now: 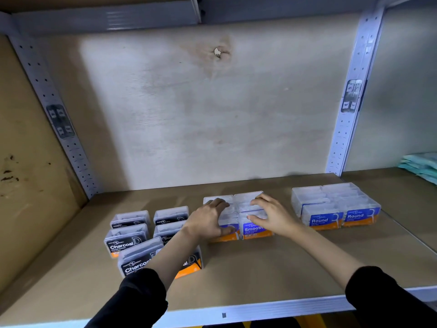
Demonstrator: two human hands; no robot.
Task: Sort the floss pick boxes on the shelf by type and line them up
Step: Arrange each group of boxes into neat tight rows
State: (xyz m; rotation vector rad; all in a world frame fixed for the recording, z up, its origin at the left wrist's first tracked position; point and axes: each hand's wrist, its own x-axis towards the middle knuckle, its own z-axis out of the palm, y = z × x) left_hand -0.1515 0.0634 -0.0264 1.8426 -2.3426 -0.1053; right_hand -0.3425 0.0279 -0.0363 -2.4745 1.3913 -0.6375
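Note:
Three groups of floss pick boxes stand on the brown shelf board (272, 268). Black "Charcoal" boxes (125, 242) sit at the left in loose rows, the front ones skewed. Blue-and-orange "Smooth" boxes (254, 229) form a tight two-column block in the middle. "Round" boxes (331, 204) form a block at the right. My left hand (208, 223) presses flat on the left column of the Smooth block, thumb against its front. On the right column rests my right hand (272, 215), fingers spread. My left forearm hides part of the front Charcoal boxes.
The shelf has a pale back panel (212, 114) and perforated white uprights (352, 102) at each side. A stack of teal packets (421, 166) lies on the neighbouring shelf section at far right. A white metal lip (260, 308) edges the shelf front.

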